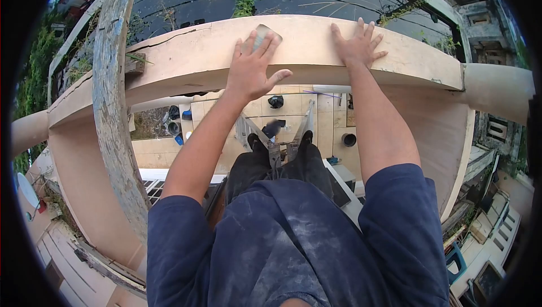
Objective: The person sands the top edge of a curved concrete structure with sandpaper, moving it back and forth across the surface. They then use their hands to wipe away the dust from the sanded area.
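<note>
Under the fingers of my left hand lies a small greyish sheet, pressed flat on the top of a pale peach ledge. The fingers are stretched out and the thumb points to the right. To the right, my right hand rests on the same ledge with its fingers spread and nothing in it. A dark crack shows in the ledge to the left of my left hand.
A weathered wooden beam crosses the ledge at the left. My feet stand on a ladder above a tiled floor with a dark bucket. Plants grow beyond the ledge. A round pipe-like rail extends right.
</note>
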A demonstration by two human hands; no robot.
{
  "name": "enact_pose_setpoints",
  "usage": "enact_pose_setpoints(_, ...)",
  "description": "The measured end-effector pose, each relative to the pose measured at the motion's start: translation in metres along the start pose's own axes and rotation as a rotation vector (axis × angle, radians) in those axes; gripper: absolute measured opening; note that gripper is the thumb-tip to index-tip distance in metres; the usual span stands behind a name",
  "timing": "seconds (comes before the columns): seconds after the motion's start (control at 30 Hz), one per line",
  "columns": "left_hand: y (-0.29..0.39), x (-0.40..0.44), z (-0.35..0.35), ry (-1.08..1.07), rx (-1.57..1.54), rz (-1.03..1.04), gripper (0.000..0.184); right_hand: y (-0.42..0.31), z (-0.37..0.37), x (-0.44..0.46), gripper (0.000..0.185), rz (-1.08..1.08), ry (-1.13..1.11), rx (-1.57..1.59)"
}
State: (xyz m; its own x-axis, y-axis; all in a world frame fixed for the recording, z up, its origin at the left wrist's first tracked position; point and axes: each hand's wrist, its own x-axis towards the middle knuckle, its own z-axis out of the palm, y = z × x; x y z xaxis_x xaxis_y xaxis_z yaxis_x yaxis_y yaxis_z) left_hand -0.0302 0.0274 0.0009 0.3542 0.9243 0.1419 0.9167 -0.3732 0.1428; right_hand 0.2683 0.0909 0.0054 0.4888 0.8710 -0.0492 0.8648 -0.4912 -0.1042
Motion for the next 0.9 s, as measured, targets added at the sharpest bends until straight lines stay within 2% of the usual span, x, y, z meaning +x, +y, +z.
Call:
enact_pose_setpoints(0.03,0.006,-0.001,-0.003,-0.027,-0.065,0.095,0.09,0.0,-0.002,-0.001,0.11,0.009,-0.005,0.011)
enact_pose_setpoints(0.1,-0.018,0.005,-0.006,-0.069,-0.057,0.087,0.088,-0.001,-0.002,-0.001,0.11,0.014,-0.02,0.002)
enact_pose_setpoints(0.17,-0.049,0.004,-0.012,-0.085,0.078,-0.211,0.087,-0.001,-0.002,-0.001,0.109,0.012,-0.008,0.01)
enact_pose_setpoints(0.2,-0.062,-0.001,-0.006,-0.086,0.07,-0.209,0.087,-0.001,-0.001,-0.001,0.109,0.015,-0.006,0.003)
enact_pose_setpoints(0.27,-0.078,-0.011,0.008,0.04,0.289,-0.233,0.085,-0.001,0.0,0.002,0.108,0.024,-0.009,-0.021)
enact_pose_setpoints(0.4,-0.043,-0.023,-0.011,-0.003,0.202,-0.112,0.08,-0.001,0.003,0.003,0.108,0.006,0.006,0.004)
enact_pose_setpoints(0.47,-0.036,-0.031,-0.002,0.101,-0.071,0.099,0.069,-0.001,0.0,0.0,0.108,0.011,0.006,0.01)
enact_pose_setpoints(0.5,-0.039,-0.03,-0.006,0.103,-0.069,0.099,0.069,-0.001,0.0,-0.001,0.108,0.01,0.008,0.012)
enact_pose_setpoints(0.57,-0.053,-0.027,-0.021,-0.123,0.269,0.149,0.061,0.0,0.0,0.0,0.107,0.014,0.008,0.014)
enact_pose_setpoints(0.63,-0.062,-0.024,-0.029,-0.108,0.172,0.13,0.057,-0.003,-0.001,0.0,0.106,0.015,0.01,-0.005)
enact_pose_setpoints(0.73,-0.054,-0.013,-0.035,-0.099,0.265,0.085,0.051,0.001,0.001,0.003,0.106,0.014,0.011,-0.014)
enact_pose_setpoints(0.83,-0.011,0.002,0.003,-0.005,0.247,0.062,0.049,0.001,0.003,0.001,0.107,0.009,0.007,0.011)
enact_pose_setpoints(0.9,0.03,0.008,0.018,-0.008,0.083,0.063,0.049,-0.002,0.001,-0.001,0.107,0.001,0.009,0.024)
